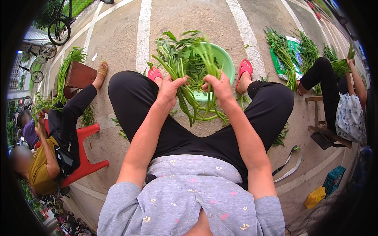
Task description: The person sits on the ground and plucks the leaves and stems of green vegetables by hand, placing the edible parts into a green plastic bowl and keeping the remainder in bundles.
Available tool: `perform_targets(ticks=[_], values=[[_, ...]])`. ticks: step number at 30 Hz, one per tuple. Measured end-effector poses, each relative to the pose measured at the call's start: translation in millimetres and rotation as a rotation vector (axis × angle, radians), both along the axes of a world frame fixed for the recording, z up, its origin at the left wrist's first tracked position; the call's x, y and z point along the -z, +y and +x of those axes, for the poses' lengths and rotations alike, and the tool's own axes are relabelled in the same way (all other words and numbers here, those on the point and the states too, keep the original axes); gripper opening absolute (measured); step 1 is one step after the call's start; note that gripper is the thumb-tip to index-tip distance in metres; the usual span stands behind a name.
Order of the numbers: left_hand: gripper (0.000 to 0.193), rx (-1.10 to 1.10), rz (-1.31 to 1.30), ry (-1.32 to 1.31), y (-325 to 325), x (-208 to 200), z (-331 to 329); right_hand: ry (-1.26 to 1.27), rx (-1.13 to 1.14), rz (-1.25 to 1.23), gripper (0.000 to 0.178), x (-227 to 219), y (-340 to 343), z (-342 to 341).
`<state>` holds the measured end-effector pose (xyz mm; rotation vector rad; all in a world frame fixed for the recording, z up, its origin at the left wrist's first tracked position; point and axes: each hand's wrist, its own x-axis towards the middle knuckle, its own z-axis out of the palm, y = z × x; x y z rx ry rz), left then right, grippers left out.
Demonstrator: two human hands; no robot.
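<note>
A bunch of long-stemmed water spinach (177, 63) is gripped in my left hand (170, 91), its leaves pointing away from me and its stems hanging toward my lap. My right hand (219, 89), fingers closed, pinches some green stems a short way to the right, and their upper part is blurred. Just beyond both hands, between my feet, sits a light green basin (226, 63) with loose picked leaves (197, 67) inside. My hands and the greens hide part of its near side.
On the left, a person on a red plastic stool (87, 153) handles greens beside a brown box (78, 76) topped with more stems. At right, another person sits near greens (281, 55) on a plastic sack (294, 51). A strap (290, 163) and teal crate (334, 181) lie right.
</note>
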<state>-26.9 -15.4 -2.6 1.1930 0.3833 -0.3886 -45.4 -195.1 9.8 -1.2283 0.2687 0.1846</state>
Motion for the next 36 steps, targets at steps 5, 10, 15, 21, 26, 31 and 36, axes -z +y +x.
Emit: perform_targets(ticks=[5,10,15,21,26,31,36], values=[[0.019,-0.058,-0.004,0.016,5.2,3.1,0.3,-0.156,0.413,-0.077,0.012,-13.3,-24.1,12.2],[0.02,0.031,-0.062,0.033,2.7,-0.5,-0.3,-0.128,0.095,-0.186,0.018,-5.3,-17.5,7.8],[0.022,0.094,-0.128,0.037,-6.2,-11.1,-3.9,-0.207,-0.223,-0.34,0.032,22.0,19.6,-8.6],[0.027,0.101,-0.163,0.072,-5.7,-8.8,-5.0,-0.134,-0.261,-0.298,0.027,22.1,16.6,-7.2],[0.025,0.047,-0.08,0.001,-2.2,-0.6,-1.9,-0.085,-0.097,-0.127,0.018,16.9,6.2,-1.2],[0.018,-0.037,-0.007,0.033,6.0,7.6,2.5,-0.053,0.242,-0.091,0.01,5.2,-18.8,10.4],[0.02,0.022,-0.039,0.026,7.7,3.7,2.4,-0.08,0.287,-0.07,0.011,-10.7,-23.9,12.6]])
